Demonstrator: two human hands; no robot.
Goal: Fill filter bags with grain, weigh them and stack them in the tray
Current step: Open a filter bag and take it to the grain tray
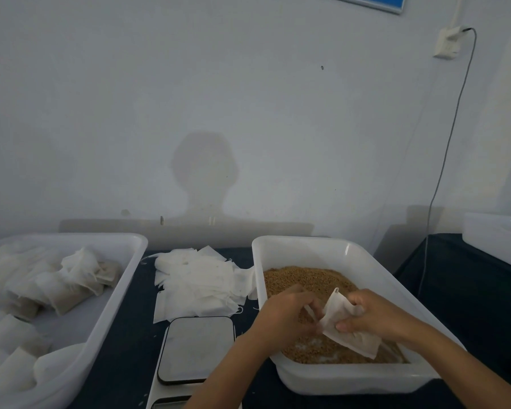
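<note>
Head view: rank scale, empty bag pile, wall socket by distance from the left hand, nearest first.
From the left hand:
1. Scale, just to its left on the table.
2. Empty bag pile, behind the scale, between the trays.
3. Wall socket, high on the wall, far right.

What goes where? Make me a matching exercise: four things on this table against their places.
Things:
1. white plastic tub of brown grain
2. loose pile of empty white filter bags
3. flat grey digital scale
4. white plastic tray of filled bags

Places:
A. far left
B. under both hands
C. front centre
D. behind the scale

Pairs: 1-B, 2-D, 3-C, 4-A
</note>
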